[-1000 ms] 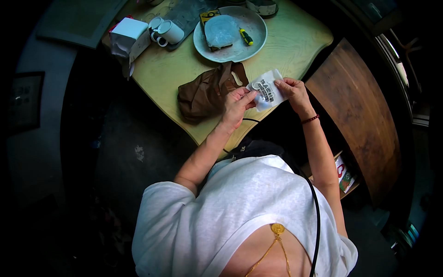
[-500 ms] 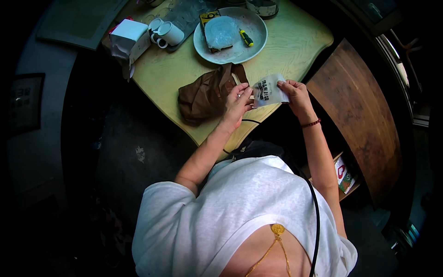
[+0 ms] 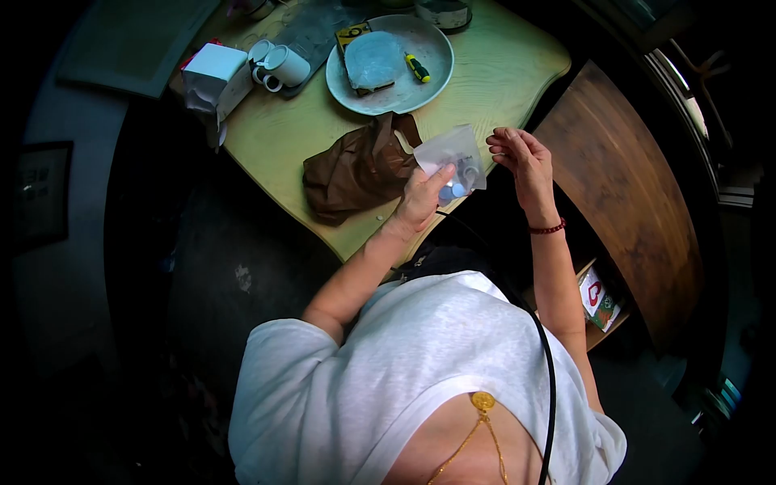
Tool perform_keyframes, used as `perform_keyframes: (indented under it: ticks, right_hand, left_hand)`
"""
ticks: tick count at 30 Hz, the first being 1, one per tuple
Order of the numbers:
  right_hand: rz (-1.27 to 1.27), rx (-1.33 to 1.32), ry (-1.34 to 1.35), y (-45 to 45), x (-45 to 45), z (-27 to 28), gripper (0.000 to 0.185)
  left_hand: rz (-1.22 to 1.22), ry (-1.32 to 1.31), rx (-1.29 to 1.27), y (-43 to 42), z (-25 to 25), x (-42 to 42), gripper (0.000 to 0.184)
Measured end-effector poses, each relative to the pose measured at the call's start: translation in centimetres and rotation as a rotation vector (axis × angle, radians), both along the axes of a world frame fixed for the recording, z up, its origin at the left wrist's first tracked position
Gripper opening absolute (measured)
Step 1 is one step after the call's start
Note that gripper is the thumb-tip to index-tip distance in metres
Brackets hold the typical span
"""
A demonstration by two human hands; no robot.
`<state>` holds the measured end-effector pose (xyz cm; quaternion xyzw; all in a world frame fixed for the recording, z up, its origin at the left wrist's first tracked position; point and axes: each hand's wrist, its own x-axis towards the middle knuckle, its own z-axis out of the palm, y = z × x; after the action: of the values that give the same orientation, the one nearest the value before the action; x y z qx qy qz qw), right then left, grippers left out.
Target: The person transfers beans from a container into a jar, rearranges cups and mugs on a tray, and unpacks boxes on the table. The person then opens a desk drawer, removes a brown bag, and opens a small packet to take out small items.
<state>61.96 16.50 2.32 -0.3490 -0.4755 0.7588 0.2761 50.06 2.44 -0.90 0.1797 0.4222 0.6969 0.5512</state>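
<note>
My left hand (image 3: 422,194) pinches a small clear plastic zip bag (image 3: 444,152) by its left side, thumb on top. Small pale blue round pieces and a ring-like item show inside the bag; I cannot make out what they are. To the right of the bag, my right hand (image 3: 529,166) is raised and holds nothing, its fingers loosely bent and apart from the bag. A crumpled brown bag (image 3: 356,170) lies on the table just left of my left hand.
On the wooden table (image 3: 493,73) stand a white plate (image 3: 436,89) with a yellow-black cutter (image 3: 417,68) and a wrapped block (image 3: 373,61), white mugs (image 3: 284,66) and a white box (image 3: 214,71). A black cable (image 3: 550,380) runs over my shirt. A brown wooden board (image 3: 622,186) is at right.
My right hand has let go of the plastic bag and moved slightly right. The bag is now in my left hand, turned so its printed face no longer shows and its contents do.
</note>
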Motion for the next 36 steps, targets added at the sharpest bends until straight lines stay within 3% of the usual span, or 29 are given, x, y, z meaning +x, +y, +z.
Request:
perform_keyframes:
  ticks: [3, 5, 9, 16, 20, 22, 25, 36]
  right_hand:
    - [0.065, 0.034, -0.074, -0.5, 1.5, -0.4, 0.03]
    - [0.203, -0.153, -0.04, -1.2, 2.0, -0.9, 0.029]
    - [0.248, -0.129, -0.062, -1.8, 2.6, -1.8, 0.026]
    - [0.245, -0.233, -0.003, -2.5, 3.0, -1.6, 0.025]
    - [0.301, -0.169, 0.052, -3.2, 3.1, -1.4, 0.023]
    - [0.298, -0.164, 0.069, -3.3, 3.2, -1.5, 0.022]
    - [0.271, -0.137, 0.055, -3.3, 3.3, -1.5, 0.021]
    - [0.283, -0.153, 0.227, -3.9, 3.8, -1.5, 0.014]
  left_hand:
    - [-0.032, -0.161, 0.049, 0.0, 0.9, -0.4, 0.031]
    - [-0.061, -0.138, 0.051, 0.2, 1.3, -0.3, 0.033]
    - [-0.059, -0.094, 0.004, 0.2, 1.9, 0.2, 0.034]
    - [0.092, 0.145, -0.101, 0.2, 0.9, 0.6, 0.03]
    - [0.092, 0.122, -0.108, 0.0, 1.7, 0.4, 0.029]
    - [-0.041, 0.0, -0.109, -0.3, 2.4, -0.1, 0.025]
    - [-0.116, 0.147, -0.058, -0.5, 2.7, -0.1, 0.027]
    - [-0.08, 0.043, -0.039, -0.8, 3.1, -0.1, 0.03]
